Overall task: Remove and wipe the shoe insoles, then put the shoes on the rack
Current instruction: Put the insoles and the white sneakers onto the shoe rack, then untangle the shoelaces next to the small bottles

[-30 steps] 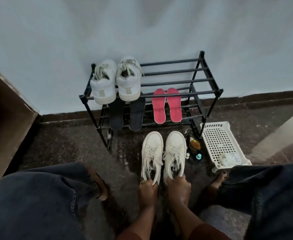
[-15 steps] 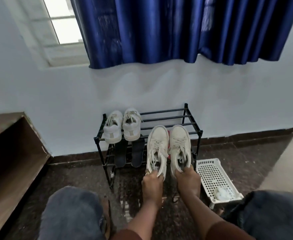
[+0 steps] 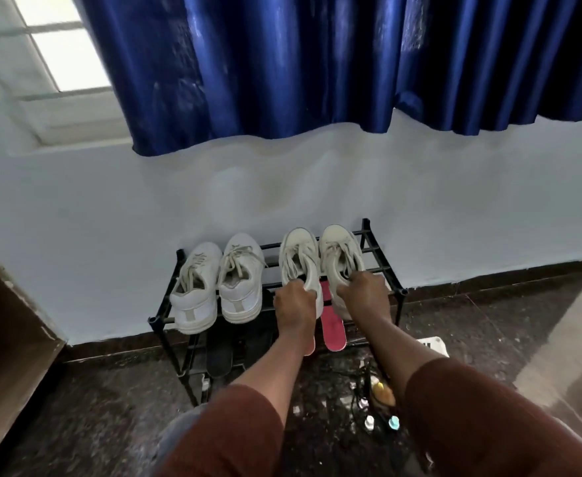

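Speckled dark stone floor (image 3: pixel 104 418) under us, small bottles (image 3: pixel 382 404) scattered nearby. Our left hand (image 3: pixel 294 304) grips heel of one cream lace-up shoe (image 3: pixel 298 259), right hand (image 3: pixel 363 292) grips its mate (image 3: pixel 339 254), both over top tier of black metal rack (image 3: pixel 384 270). Two white sneakers (image 3: pixel 219 280) beside. Two pink insoles (image 3: pixel 332 325), two black insoles (image 3: pixel 219 361) below. Glossy blue curtain (image 3: pixel 317 63) beyond.

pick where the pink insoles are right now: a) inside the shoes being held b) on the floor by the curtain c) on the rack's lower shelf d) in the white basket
c, the pink insoles lie on the lower tier of the rack, below the shoes that the left hand and right hand grip on the top tier.
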{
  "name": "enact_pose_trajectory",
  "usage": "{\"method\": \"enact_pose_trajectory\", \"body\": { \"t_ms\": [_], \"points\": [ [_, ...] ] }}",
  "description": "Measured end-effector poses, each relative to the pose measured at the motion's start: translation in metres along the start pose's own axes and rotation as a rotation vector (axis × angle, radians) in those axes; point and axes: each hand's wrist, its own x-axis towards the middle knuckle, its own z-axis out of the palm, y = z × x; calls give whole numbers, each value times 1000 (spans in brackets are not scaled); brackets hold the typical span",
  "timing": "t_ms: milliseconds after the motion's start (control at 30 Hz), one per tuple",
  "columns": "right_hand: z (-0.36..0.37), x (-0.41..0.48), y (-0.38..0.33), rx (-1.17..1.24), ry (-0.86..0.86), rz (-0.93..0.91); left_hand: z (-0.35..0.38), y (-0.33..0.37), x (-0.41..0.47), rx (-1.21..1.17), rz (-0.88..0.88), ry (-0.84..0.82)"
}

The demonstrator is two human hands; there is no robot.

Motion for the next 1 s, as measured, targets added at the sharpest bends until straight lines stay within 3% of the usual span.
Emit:
{"method": "enact_pose_trajectory", "body": {
  "t_ms": [467,800,1000],
  "points": [
    [54,72,18,-178,-33,-123,43,-1,56,20,-103,-17],
    [41,35,69,-43,-17,-196,63,-27,-4,-271,-40,92],
    [40,-10,153,-129,-1,-13,110,-79,-50,-156,60,-15]
  ]
}}
